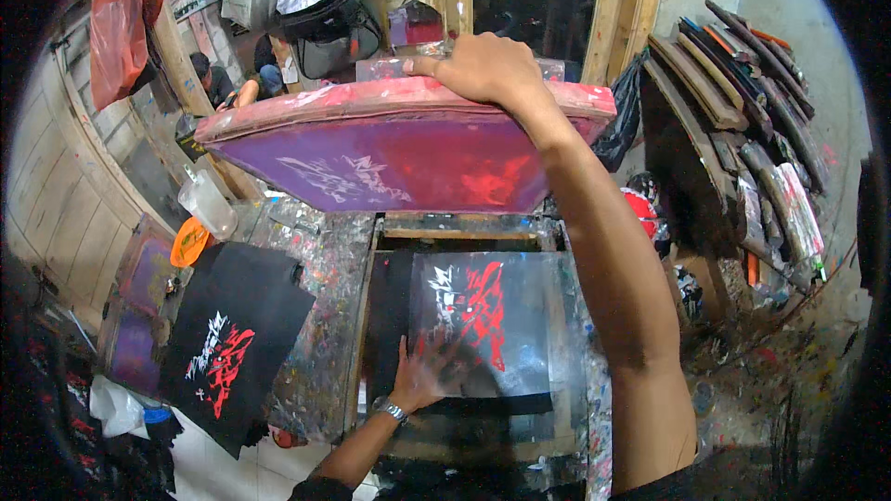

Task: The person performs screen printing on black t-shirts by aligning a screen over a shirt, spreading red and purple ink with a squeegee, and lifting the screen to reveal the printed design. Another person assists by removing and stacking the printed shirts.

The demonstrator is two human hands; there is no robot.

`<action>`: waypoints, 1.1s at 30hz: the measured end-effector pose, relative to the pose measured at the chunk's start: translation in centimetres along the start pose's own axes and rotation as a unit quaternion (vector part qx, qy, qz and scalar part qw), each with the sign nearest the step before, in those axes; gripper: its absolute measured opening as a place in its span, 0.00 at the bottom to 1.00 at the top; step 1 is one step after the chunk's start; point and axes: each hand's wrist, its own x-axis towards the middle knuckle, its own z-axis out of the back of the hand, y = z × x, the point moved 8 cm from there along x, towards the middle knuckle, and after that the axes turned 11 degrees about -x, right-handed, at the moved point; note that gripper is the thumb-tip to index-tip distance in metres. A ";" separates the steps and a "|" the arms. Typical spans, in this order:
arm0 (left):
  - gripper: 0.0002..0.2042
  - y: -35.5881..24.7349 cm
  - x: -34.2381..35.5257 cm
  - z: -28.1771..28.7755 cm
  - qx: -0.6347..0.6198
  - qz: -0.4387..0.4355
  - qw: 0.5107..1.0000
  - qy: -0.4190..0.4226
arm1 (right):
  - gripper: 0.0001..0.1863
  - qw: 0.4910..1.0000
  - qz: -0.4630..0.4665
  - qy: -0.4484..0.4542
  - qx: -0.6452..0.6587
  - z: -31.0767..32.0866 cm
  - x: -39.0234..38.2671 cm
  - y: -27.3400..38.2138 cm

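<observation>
A screen-printing frame (306,113) with a purple and red mesh stands tilted up at the far side of the work table. My right hand (487,70) is closed over its upper wooden edge, which is smeared with pink and red ink. Below it lies a black cloth piece (388,292) with a clear film (531,315) over it. A white and red graphic (483,301) shows at the film. My left hand (427,373), with a watch at the wrist, lies at the film's near left part, fingers spread; whether above or under the film I cannot tell.
On the left lies another black cloth (255,288) printed with a similar graphic. Beyond it are an orange bowl (189,242) and a clear plastic jug (208,204). Several stacked frames and boards (733,121) lean at the right wall. Another person (223,83) is partly visible at the far left.
</observation>
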 end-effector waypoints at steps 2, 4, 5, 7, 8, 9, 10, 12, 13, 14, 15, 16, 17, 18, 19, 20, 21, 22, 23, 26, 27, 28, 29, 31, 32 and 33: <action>0.41 0.2 0.1 0.0 -0.025 0.002 1.000 0.004 | 0.43 1.000 -0.001 -0.025 -0.004 0.2 0.0 -0.2; 0.41 1.1 0.3 -0.3 -0.057 0.002 0.998 0.016 | 0.43 1.000 0.004 -0.030 -0.002 0.0 0.0 -0.8; 0.40 2.8 0.2 0.1 -0.048 0.005 0.999 0.020 | 0.43 0.999 0.010 -0.039 0.000 0.0 -0.2 -1.2; 0.39 6.5 0.6 1.3 -0.008 0.039 0.997 0.066 | 0.43 1.000 -0.004 -0.020 -0.007 -1.2 -0.1 -1.0; 0.39 8.6 -0.2 1.9 -0.045 0.024 0.998 0.041 | 0.43 1.000 -0.007 -0.024 -0.005 -1.0 -0.1 -0.2; 0.39 9.4 -0.5 2.4 -0.085 0.005 0.996 0.012 | 0.43 0.999 -0.012 -0.030 -0.008 -0.8 0.0 -0.1; 0.39 9.9 -1.1 2.0 -0.087 0.008 0.996 0.014 | 0.43 1.000 -0.001 -0.014 0.000 -0.8 0.1 0.2; 0.39 10.0 -1.0 2.0 -0.065 0.002 0.998 0.022 | 0.44 1.000 -0.002 -0.020 -0.002 -0.8 0.6 0.2; 0.39 10.2 -1.0 2.1 -0.065 -0.002 0.998 0.023 | 0.44 1.000 0.000 -0.026 -0.002 -0.8 0.8 0.3; 0.38 10.3 -1.2 2.0 -0.058 0.001 0.998 0.027 | 0.44 1.000 -0.001 -0.024 -0.004 -1.0 1.1 0.2; 0.38 10.4 -1.2 1.9 -0.050 0.003 0.998 0.031 | 0.48 1.000 0.006 -0.031 0.000 -1.0 1.4 0.3; 0.38 10.5 -1.2 1.9 -0.051 0.000 0.998 0.033 | 0.51 0.999 0.012 -0.037 0.005 -1.0 1.6 0.2; 0.37 10.1 -0.7 1.8 -0.053 -0.004 0.998 0.034 | 0.51 0.999 0.008 -0.036 -0.001 -1.0 1.9 -0.4; 0.36 9.6 -0.2 1.8 -0.055 -0.011 0.998 0.036 | 0.50 0.999 -0.001 -0.033 0.001 -1.1 2.0 -1.4; 0.36 9.1 -0.2 1.7 -0.058 -0.024 0.997 0.038 | 0.49 0.999 -0.013 -0.031 0.003 -1.3 1.8 -2.6; 0.35 9.2 -0.3 2.2 -0.107 0.002 0.994 0.004 | 0.47 0.999 -0.010 -0.036 0.017 -1.4 1.5 -3.0; 0.33 8.4 0.1 2.8 -0.158 0.012 0.987 -0.032 | 0.44 0.998 -0.017 -0.050 0.020 -0.9 0.8 -2.8; 0.31 7.2 -0.4 2.1 -0.153 0.053 0.983 -0.092 | 0.40 0.997 -0.021 -0.069 -0.024 -1.0 0.5 -1.9; 0.29 6.9 -1.4 1.7 -0.150 0.102 0.972 -0.150 | 0.36 0.997 -0.004 -0.082 -0.004 -0.8 0.0 -0.1; 0.20 -3.3 2.3 0.8 -0.320 -0.102 0.914 -0.229 | 0.32 0.995 0.009 -0.091 0.036 -0.8 -1.2 2.7; 0.21 -2.9 4.1 0.9 -0.525 -0.017 0.834 -0.171 | 0.30 0.992 0.017 -0.124 0.011 -0.8 -2.8 3.3; 0.23 -4.8 4.9 5.0 -0.444 -0.051 0.870 -0.208 | 0.30 0.992 -0.019 -0.122 -0.015 -1.7 -4.0 1.8; 0.25 -5.5 5.1 9.7 -0.350 -0.067 0.898 -0.260 | 0.31 0.997 0.032 -0.072 -0.022 -2.6 -5.0 2.2; 0.32 -3.5 1.3 20.8 -0.082 -0.007 0.881 -0.467 | 0.33 0.998 0.054 -0.015 0.009 -2.8 -9.4 3.2; 0.35 -1.7 -0.6 25.1 0.024 0.038 0.863 -0.502 | 0.34 0.997 0.032 -0.056 0.044 -2.8 -11.4 3.9; 0.38 -0.5 -1.7 28.4 0.116 0.085 0.838 -0.527 | 0.33 0.983 0.030 -0.177 0.039 -4.4 -14.3 4.0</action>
